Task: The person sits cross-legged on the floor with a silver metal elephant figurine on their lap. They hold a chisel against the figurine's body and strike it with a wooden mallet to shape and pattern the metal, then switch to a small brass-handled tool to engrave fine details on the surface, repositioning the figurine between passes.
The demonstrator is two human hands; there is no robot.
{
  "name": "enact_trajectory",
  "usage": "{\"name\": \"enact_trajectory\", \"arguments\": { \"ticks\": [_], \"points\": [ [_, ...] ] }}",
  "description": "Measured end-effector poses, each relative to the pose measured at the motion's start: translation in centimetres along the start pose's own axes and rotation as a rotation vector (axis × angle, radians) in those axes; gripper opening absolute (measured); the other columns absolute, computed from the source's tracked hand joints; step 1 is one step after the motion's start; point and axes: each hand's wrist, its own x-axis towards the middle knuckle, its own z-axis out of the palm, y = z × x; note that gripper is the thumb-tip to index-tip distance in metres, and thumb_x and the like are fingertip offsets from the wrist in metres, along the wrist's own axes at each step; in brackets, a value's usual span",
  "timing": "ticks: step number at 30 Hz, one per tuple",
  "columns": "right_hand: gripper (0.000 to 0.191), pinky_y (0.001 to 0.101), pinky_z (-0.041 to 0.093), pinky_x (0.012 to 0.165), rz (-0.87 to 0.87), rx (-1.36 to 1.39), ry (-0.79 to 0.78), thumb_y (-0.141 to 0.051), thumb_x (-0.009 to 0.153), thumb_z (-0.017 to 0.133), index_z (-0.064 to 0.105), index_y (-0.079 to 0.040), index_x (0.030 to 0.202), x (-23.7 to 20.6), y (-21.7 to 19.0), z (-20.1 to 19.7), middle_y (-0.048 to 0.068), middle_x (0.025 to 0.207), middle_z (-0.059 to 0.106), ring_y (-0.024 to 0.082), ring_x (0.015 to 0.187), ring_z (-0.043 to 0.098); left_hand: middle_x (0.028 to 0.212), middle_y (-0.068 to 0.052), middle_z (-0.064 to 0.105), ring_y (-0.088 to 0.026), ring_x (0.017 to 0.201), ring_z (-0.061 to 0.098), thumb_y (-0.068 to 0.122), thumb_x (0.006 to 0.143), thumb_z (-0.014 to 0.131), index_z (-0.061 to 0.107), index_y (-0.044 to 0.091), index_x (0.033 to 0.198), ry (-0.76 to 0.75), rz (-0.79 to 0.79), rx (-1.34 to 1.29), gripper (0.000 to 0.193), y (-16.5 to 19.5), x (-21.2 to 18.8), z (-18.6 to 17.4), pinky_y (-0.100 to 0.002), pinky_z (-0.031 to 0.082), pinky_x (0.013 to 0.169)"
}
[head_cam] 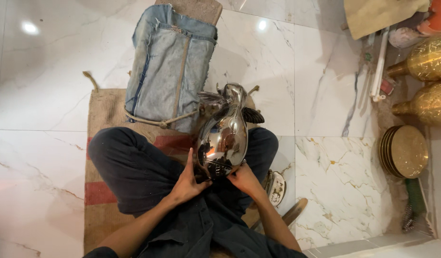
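At the bottom centre of the frame, both hands grip the near end of a polished, mirror-bright silver metal bird figure (224, 131) that rests across the person's dark-trousered lap. The left hand (188, 184) is closed around the lower left edge of its base with the thumb raised along the side; the right hand (244, 179) pinches the lower right edge with curled fingers. The figure's long axis runs straight away from the hands toward the upper middle of the frame, head end farthest, with a dark wing jutting out to the right. Both hands are equally near, one on each side of the base.

Under the legs lies a tan woven mat with red stripes (102, 191) on the white marbled floor (325, 157). Just right of the right knee sit a small oval metal piece (277, 188) and a wooden handle (294, 212). Beyond the figure, touching its far left side, stands a block wrapped in faded blue denim and tied with rope (170, 67). At the right edge is a stack of round brass plates (404, 152), and above it two brass vases lying on their sides (428, 81). No labels or signs can be made out.
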Motion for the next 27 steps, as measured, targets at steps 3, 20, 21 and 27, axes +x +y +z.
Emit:
{"name": "enact_trajectory", "arguments": {
  "ticks": [3,20,21,27],
  "points": [
    [0.011,0.0438,0.054,0.084,0.037,-0.03,-0.008,-0.014,0.082,0.077,0.075,-0.003,0.084,-0.3,0.1,0.3,0.012,0.084,0.076,0.036,0.083,0.072,0.148,-0.028,0.043,-0.036,0.135,0.048,0.003,0.073,0.085,-0.019,0.009,0.157,0.11,0.285,0.001,0.134,-0.5,0.4,0.8,-0.044,0.043,0.109],
    [0.027,0.0359,0.061,0.082,0.439,0.143,-0.052,-0.022,0.085,0.078,0.072,-0.002,0.102,-0.3,-1.4,0.4,0.013,0.097,0.077,0.026,0.09,0.077,0.156,-0.023,0.036,-0.034,0.147,0.038,0.005,0.072,0.083,-0.012,0.012,0.161,0.029,0.23,-0.11,0.13,-1.1,0.5,-0.2,-0.044,0.038,0.117],
    [0.024,0.0354,0.06,0.083,0.419,0.109,-0.052,-0.022,0.089,0.076,0.073,-0.003,0.104,-0.4,-1.3,-0.4,0.012,0.099,0.077,0.025,0.09,0.077,0.156,-0.023,0.036,-0.035,0.148,0.037,0.007,0.073,0.085,-0.012,0.011,0.161,0.009,0.22,-0.105,0.131,-0.8,0.3,-0.6,-0.044,0.035,0.119],
    [0.023,0.0379,0.053,0.085,0.17,-0.188,0.452,-0.016,0.089,0.078,0.078,-0.006,0.11,-0.9,-2.6,-8.8,0.009,0.095,0.075,0.02,0.079,0.072,0.143,-0.027,0.042,-0.04,0.132,0.046,0.022,0.072,0.092,0.023,-0.002,0.154,0.398,0.503,0.317,0.11,2.8,-2.0,-6.5,-0.049,0.042,0.109]
  ]
}}
